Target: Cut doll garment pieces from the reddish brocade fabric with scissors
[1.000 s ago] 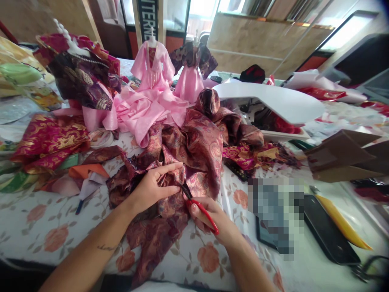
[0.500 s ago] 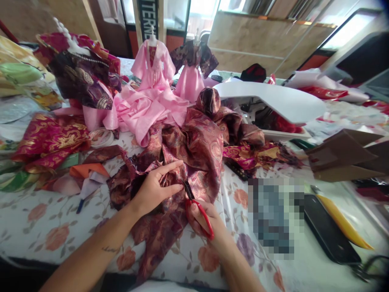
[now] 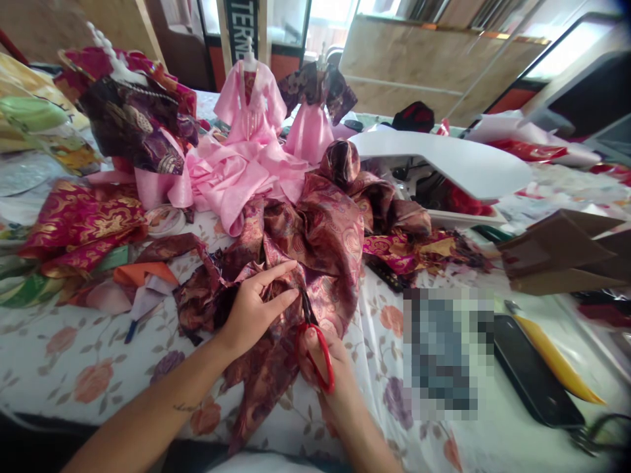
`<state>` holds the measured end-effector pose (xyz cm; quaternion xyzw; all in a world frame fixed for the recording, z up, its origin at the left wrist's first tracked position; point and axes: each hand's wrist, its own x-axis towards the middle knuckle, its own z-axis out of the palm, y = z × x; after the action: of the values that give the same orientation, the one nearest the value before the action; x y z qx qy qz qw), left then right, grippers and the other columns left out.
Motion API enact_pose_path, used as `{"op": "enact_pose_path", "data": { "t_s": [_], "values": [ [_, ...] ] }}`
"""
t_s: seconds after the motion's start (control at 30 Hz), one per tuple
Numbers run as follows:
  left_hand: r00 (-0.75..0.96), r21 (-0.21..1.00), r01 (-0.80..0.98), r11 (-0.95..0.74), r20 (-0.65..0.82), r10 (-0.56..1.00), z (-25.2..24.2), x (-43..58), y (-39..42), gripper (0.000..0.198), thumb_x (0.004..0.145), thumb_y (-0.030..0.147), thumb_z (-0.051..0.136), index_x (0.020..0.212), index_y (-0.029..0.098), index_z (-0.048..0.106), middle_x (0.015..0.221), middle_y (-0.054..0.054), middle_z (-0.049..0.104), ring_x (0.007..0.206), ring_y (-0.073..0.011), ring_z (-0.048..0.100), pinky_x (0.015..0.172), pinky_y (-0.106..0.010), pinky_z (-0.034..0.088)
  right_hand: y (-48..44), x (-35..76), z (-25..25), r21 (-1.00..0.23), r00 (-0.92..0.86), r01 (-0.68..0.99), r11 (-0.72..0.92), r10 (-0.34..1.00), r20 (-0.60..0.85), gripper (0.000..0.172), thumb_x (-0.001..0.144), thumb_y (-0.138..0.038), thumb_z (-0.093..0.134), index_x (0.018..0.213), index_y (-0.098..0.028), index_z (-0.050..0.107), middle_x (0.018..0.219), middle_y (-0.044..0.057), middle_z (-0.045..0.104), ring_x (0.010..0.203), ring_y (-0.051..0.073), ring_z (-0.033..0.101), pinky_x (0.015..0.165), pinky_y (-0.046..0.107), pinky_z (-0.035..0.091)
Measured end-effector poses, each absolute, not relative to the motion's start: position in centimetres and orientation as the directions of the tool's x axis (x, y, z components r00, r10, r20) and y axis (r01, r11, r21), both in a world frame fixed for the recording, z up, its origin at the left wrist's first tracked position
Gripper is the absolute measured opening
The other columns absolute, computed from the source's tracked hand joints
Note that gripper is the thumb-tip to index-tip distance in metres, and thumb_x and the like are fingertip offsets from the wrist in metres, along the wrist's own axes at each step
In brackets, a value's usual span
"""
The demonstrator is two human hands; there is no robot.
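The right hand [image 3: 342, 378], grasping red-handled scissors [image 3: 313, 325], has squared them toward the desk [image 3: 89, 328]'s far edge, seemingly realigning over coppery patterned fabric [image 3: 323, 230]; left hand [image 3: 261, 302]'s grip: cannot tell.

The main heap of cloth [image 3: 330, 226] lay mid-tabletop [image 3: 118, 345], one end trailing toward the near edge. The left hand [image 3: 256, 302] rested on it; to the right, the right hand [image 3: 340, 364] held scissors [image 3: 309, 317], blades just beside the left thumb. Behind the heap, a loose pile [image 3: 236, 174] spread back to a front dress form [image 3: 250, 98] and its right-hand neighbour [image 3: 311, 131], near the far edge. Toward the far left corner stood a third form [image 3: 131, 121], a jar [image 3: 66, 144] at its left. Before these lay folded cloth [image 3: 91, 220]. Right of the heap, a board [image 3: 463, 161] covered part of a box [image 3: 463, 217]; nearer the right edge sat a carton [image 3: 547, 256], with a flat slab [image 3: 535, 371] before it.
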<state>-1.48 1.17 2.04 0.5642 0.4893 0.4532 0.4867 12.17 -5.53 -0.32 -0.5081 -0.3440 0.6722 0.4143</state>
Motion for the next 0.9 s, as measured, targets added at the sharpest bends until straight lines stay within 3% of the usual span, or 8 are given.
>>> {"op": "enact_pose_path", "data": {
  "t_s": [0.5,0.77,0.9],
  "values": [
    [0.126,0.996,0.092,0.0,-0.012,0.992,2.5,-1.6,1.2,0.044,0.077,0.02,0.065,0.12,0.016,0.062,0.127,-0.005,0.063,0.123,-0.0206,0.053,0.106,-0.028,0.04,-5.1,11.5,0.7,-0.903,-0.135,-0.132,-0.409,0.91,-0.392,0.051,0.077,-0.065,0.055,0.059,-0.021,0.037,0.046,-0.007,0.033,0.042,0.009,0.028,0.043,0.024,0.021],
    [0.127,0.997,0.082,0.005,-0.015,0.992,2.3,-1.6,1.1,0.046,0.077,0.02,0.065,0.123,0.015,0.06,0.129,-0.005,0.061,0.123,-0.0195,0.052,0.107,-0.027,0.038,-5.2,11.5,-0.3,-0.895,-0.139,-0.161,-0.416,0.907,-0.397,0.053,0.076,-0.068,0.054,0.059,-0.023,0.033,0.047,-0.008,0.024,0.044,0.009,0.02,0.043,0.026,0.014],
    [0.118,0.997,0.076,-0.001,-0.008,0.993,2.0,-1.5,1.1,0.046,0.077,0.022,0.065,0.123,0.017,0.06,0.128,-0.004,0.062,0.122,-0.0201,0.054,0.107,-0.029,0.038,-5.5,11.5,-0.7,-0.903,-0.131,-0.149,-0.402,0.914,-0.385,0.054,0.078,-0.069,0.052,0.058,-0.022,0.034,0.048,-0.007,0.027,0.045,0.009,0.02,0.044,0.027,0.013]
  ]
}}
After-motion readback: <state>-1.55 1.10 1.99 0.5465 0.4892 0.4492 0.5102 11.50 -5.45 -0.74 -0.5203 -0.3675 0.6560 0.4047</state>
